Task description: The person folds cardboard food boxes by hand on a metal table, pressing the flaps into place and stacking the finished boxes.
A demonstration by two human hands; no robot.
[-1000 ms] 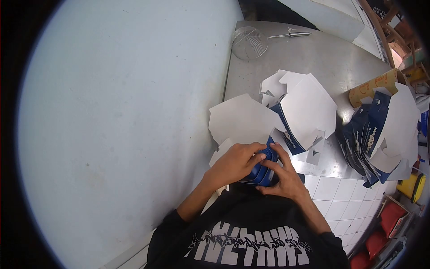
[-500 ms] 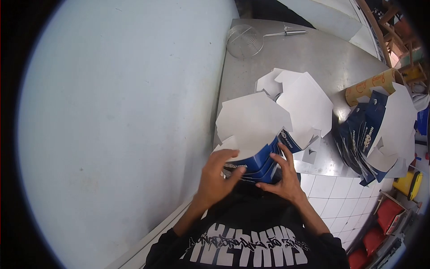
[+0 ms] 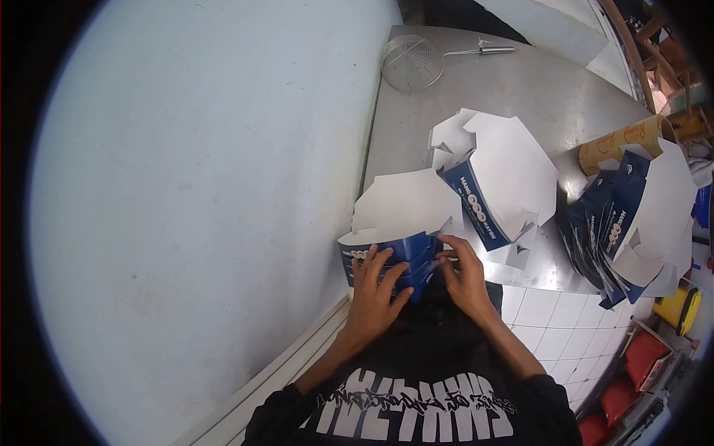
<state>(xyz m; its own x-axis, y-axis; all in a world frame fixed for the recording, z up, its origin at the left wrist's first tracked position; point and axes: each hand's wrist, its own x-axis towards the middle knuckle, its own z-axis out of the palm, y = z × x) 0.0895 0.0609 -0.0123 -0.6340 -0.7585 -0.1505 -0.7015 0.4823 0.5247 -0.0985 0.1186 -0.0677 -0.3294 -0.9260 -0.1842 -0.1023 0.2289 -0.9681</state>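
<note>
A nested stack of blue and white paper boxes [image 3: 413, 249] stands at the near edge of the steel table, its white lid flap raised at the back. My left hand [image 3: 375, 293] lies against the stack's front with its fingers spread. On the stack's right corner, my right hand [image 3: 465, 279] pinches the blue edge between thumb and fingers. Just behind to the right sits another open blue and white box group [image 3: 506, 175], its printed side facing me.
More folded boxes [image 3: 625, 215] are piled at the table's right end, beside a yellow cardboard roll [image 3: 625, 145]. A wire strainer [image 3: 413, 63] lies at the far left of the steel table [image 3: 513, 89]. The wall [image 3: 208, 186] borders the left side. Red chairs [image 3: 621, 398] stand lower right.
The stack in my hands has shifted left and turned, uncovering the printed side of the box behind. My left hand's fingers have spread across its front; my right hand has moved slightly left.
</note>
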